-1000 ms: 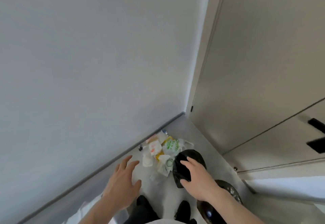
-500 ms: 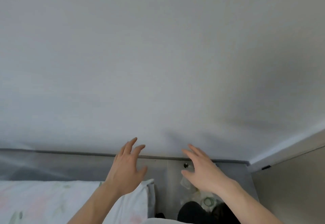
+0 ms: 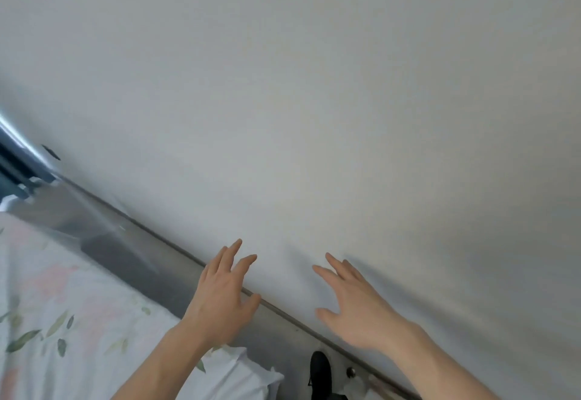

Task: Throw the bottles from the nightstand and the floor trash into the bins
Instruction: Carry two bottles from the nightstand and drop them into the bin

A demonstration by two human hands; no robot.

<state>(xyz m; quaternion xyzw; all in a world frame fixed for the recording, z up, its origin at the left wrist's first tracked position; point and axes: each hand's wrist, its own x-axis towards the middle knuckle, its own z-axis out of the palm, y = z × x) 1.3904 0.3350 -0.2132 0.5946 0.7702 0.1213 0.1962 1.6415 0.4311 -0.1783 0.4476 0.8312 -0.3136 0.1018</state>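
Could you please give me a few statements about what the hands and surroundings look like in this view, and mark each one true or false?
1. Both hands are empty. True: the left hand and right hand hold nothing, fingers spread.
2. The right hand grips a black bag. False: it is open and empty.
3. Floral bedding lies at lower left. True.
4. A bin stands between the hands. False: only the wall and baseboard show there.
5. A dark shoe shows on the floor. True.
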